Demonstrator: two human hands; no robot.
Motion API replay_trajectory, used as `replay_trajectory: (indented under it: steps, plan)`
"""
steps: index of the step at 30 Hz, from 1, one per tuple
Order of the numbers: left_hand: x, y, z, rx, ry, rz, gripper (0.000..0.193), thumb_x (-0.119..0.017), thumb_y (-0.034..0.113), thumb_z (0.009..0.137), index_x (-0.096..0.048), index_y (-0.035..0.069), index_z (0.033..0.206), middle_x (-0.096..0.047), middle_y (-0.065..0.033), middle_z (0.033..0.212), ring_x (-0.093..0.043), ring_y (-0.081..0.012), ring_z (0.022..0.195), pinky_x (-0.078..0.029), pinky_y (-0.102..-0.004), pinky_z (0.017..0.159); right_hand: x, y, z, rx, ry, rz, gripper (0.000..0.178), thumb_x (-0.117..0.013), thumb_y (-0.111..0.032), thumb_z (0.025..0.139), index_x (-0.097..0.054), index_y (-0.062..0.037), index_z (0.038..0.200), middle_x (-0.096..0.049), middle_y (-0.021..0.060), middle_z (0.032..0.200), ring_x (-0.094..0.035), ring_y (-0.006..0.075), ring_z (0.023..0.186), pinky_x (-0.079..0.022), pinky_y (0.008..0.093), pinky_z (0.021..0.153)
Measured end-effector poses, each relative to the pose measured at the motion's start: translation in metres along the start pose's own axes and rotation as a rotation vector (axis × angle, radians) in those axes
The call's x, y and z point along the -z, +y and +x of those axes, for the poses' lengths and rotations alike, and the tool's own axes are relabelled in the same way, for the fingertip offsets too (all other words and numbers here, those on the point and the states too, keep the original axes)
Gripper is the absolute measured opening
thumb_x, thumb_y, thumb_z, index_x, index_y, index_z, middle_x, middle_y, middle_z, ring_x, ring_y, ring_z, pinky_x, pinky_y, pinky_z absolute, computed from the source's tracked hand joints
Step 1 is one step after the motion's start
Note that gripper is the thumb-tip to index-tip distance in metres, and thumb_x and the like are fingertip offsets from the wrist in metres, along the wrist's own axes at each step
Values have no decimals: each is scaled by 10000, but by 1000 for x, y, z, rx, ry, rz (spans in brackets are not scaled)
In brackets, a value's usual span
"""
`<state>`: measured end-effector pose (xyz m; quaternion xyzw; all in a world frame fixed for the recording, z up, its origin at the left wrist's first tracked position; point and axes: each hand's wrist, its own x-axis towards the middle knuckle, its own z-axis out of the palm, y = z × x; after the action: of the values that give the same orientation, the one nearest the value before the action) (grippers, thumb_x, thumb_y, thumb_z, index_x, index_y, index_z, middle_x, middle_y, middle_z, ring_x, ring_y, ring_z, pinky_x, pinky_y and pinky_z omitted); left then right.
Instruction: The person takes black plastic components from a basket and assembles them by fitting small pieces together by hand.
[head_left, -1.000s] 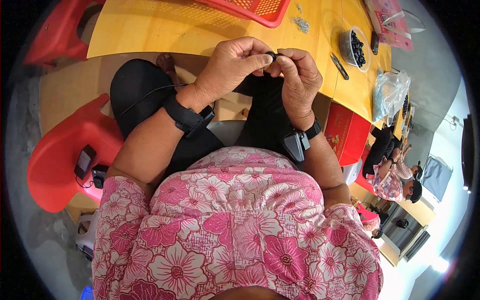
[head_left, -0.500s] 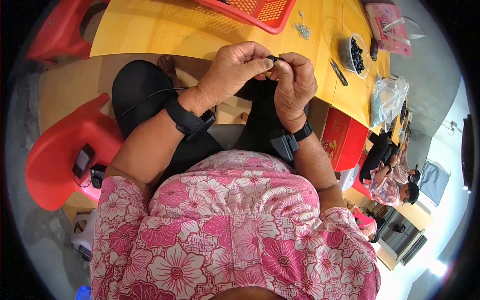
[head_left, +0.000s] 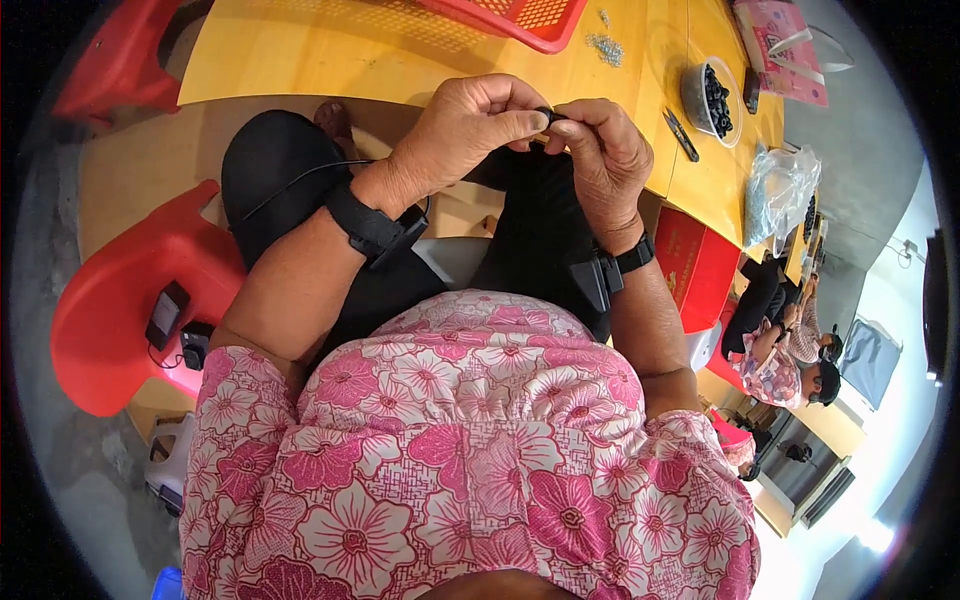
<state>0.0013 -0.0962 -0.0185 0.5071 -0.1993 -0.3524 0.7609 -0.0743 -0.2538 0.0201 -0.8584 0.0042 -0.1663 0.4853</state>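
My left hand (head_left: 474,128) pinches a small black part (head_left: 546,115) between thumb and forefinger, just off the near edge of the yellow table (head_left: 330,60). Against the part's right side, my right hand (head_left: 606,150) is closed with thumb and forefinger pressed together. The fingers cover most of the part, so its exact kind cannot be made out. Both hands are held over my lap.
A red perforated basket (head_left: 545,40) lies at the table's far side, beside a small pile of clear bits (head_left: 606,48). To the right are small black-handled snips (head_left: 681,135), a clear tub (head_left: 735,125) of black parts and a plastic bag (head_left: 775,195). Other people sit farther right.
My right hand has shifted slightly right, and its forearm has swung outward. The left hand has risen a little, still pinching the black part.
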Motion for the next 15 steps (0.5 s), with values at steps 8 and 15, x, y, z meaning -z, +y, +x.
replay_trajectory:
  steps: [8,15]
  plan:
    - [-1,-5,0,-52,34,-65,165,-620,127,883,-630,-1,988,-644,-29,826,-608,-76,738,-518,-207,684,-12,6,-3,-122,56,428,49,-628,15,828,-623,5,876,-641,76,787,-598,123,618,-496,228,583]
    - [-1,-4,-2,-37,19,-78,173,-622,148,884,-625,17,998,-638,-14,830,-594,-69,748,-508,-201,677,-7,10,0,-527,-57,1006,93,-617,-65,859,-619,1,925,-641,93,829,-594,151,670,-515,280,633]
